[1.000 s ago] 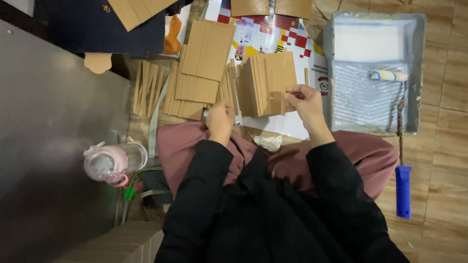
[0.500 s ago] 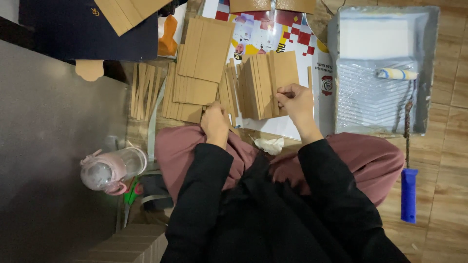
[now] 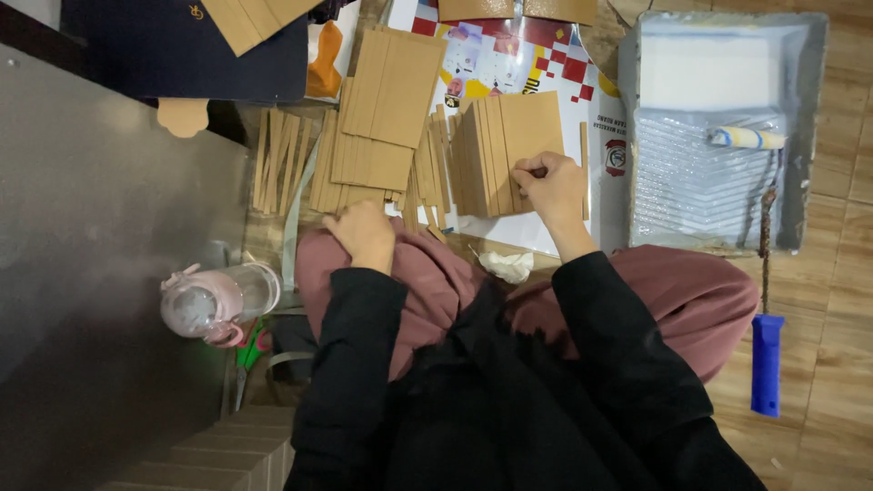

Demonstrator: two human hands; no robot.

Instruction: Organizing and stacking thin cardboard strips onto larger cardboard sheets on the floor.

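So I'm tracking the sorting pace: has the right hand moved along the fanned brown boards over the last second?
Cannot tell: the right hand rests on the same fanned brown boards; any apparent shift matches camera movement.

I'm seeing a grey paint tray [image 3: 800,136] lying on the tiled floor, a small roller [image 3: 747,138] resting in it, its blue handle [image 3: 767,364] sticking out. A pink-lidded bottle [image 3: 214,302] is lying beside a dark panel [image 3: 164,45].

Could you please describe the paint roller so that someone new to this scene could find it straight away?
Start at the grey paint tray on the tiled floor, beyond the person's right hand. The paint roller rests its pale sleeve in it, its blue handle trailing onto the tiles, the only blue-handled tool there.
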